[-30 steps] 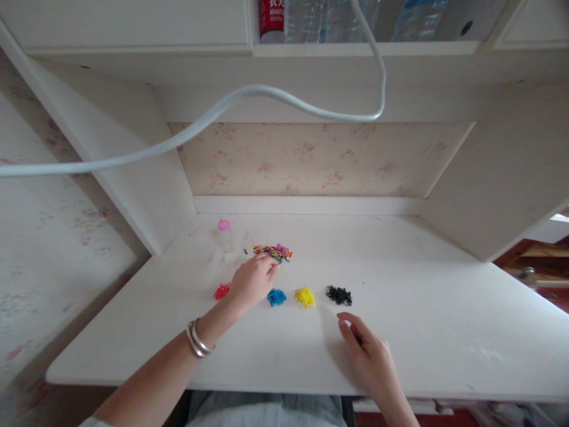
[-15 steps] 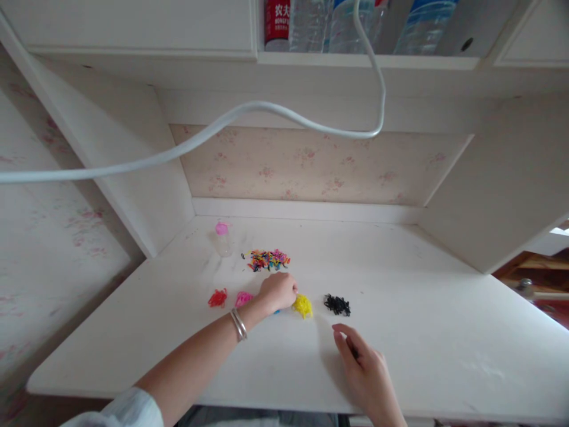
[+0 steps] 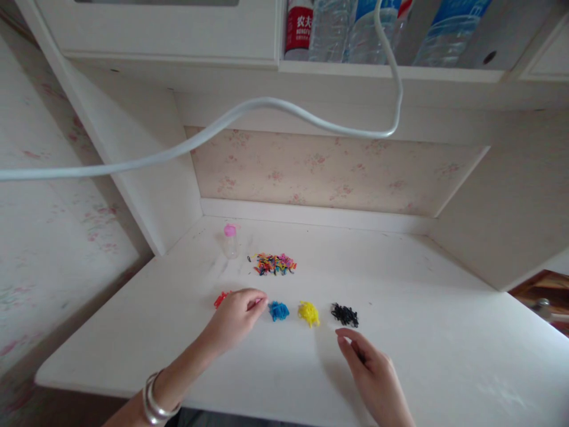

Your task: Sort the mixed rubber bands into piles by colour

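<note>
head view.

item: loose heap of tiny, many-coloured loops, rubber by their look [image 3: 274, 264]. location: toward the back of the white worktop [image 3: 444, 362], near the clear little bottle with a pink cap [image 3: 230, 243]. handling, as judged: very light, soft and stretchy, hardly fragile; strands probably cling and tangle, so a single loop is best pinched by an edge at the heap's fringe, with the fingertips.

items, sorted by colour, set in a row in front of the heap: small red pile of loops [image 3: 221, 299], partly hidden; blue pile of loops [image 3: 278, 311]; yellow pile of loops [image 3: 308, 314]; black pile of loops [image 3: 345, 315]. each stands apart from the next. handling, as judged: springy and easily scattered by a brush of the fingers; a pile would be better gathered from its sides than pressed from above.

left hand [image 3: 237, 314], silver bangles [image 3: 153, 400] at the wrist: between the red and blue piles, thumb and forefinger drawn close together. a trace of pink shows at the tips; whether it is gripped or lies beyond cannot be told.

right hand [image 3: 371, 367]: just in front of the black pile, fingers loosely curled, thumb near forefinger; nothing seen in its hold, the palm being hidden.
</note>
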The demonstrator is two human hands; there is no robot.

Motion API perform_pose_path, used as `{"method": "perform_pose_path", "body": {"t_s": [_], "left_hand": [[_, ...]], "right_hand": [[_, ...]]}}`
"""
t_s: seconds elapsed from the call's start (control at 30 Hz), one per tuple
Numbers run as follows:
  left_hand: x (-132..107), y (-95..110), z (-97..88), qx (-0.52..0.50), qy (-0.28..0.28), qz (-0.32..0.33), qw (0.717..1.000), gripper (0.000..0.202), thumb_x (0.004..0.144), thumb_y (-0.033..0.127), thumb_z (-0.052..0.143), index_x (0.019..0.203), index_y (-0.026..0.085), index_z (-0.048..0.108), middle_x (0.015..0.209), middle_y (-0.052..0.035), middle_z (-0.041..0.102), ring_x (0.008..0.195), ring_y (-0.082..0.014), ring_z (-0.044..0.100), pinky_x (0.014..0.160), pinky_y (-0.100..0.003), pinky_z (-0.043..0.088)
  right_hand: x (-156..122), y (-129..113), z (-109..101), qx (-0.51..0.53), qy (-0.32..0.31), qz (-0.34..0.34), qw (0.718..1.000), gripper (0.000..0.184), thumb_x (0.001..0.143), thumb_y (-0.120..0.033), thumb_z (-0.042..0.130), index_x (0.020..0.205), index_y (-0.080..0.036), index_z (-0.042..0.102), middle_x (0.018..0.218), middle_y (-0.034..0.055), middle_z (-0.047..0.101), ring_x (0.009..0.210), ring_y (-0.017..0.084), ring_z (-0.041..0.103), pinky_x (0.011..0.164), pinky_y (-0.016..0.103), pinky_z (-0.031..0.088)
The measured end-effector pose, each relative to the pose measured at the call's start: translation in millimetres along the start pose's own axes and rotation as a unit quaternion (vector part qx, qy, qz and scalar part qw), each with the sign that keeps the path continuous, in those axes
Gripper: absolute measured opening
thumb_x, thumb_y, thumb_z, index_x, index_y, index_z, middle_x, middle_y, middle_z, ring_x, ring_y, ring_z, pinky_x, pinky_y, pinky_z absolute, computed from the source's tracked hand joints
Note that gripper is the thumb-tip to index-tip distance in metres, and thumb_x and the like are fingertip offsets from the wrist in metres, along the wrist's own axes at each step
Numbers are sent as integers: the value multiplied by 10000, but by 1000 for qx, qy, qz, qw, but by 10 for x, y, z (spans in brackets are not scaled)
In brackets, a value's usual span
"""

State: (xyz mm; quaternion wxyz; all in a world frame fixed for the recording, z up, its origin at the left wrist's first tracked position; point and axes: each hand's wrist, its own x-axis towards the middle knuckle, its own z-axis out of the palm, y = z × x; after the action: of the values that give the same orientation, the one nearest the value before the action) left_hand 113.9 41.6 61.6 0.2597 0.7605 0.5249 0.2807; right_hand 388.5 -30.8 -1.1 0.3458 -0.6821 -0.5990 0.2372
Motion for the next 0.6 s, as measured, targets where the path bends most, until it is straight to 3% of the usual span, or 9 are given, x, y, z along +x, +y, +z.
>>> {"method": "perform_pose_path", "body": {"t_s": [0.13, 0.3, 0.43, 0.6], "left_hand": [[-431, -346, -72, -78, 18, -70, 994, 317, 852, 421, 456, 881, 200, 681, 777, -12, 682, 687, -150, 587, 621, -218, 425], [-613, -671, -10, -119, 61, -131, 982, 329, 837, 440, 478, 908, 179, 666, 751, -10, 656, 676, -155, 561, 610, -222, 413], [-607, -706, 31, -142, 110, -135, 974, 332, 869, 445, 425, 932, 182, 618, 749, -9, 621, 709, -164, 556, 647, -238, 418], [-627, -644, 1, -177, 156, -152, 960, 312, 889, 454, 377, 865, 195, 548, 713, 9, 543, 677, -154, 519, 634, -240, 417]], "right_hand": [[258, -306, -88, -27, -34, -60, 997, 405, 852, -504, 420, 1002, -207, 651, 529, -41, 447, 472, 102, 385, 467, 197, 320], [839, -742, 45, -102, -109, -113, 982, 340, 874, -410, 390, 979, -229, 658, 543, -32, 527, 497, 108, 483, 488, 203, 321], [1256, -954, 298, -213, -138, -136, 958, 297, 866, -317, 406, 980, -250, 672, 722, 3, 667, 633, 124, 591, 561, 206, 353], [1576, -1224, 614, -264, -167, -160, 936, 288, 873, -310, 413, 941, -265, 689, 878, 29, 703, 783, 158, 627, 628, 221, 371]]}}
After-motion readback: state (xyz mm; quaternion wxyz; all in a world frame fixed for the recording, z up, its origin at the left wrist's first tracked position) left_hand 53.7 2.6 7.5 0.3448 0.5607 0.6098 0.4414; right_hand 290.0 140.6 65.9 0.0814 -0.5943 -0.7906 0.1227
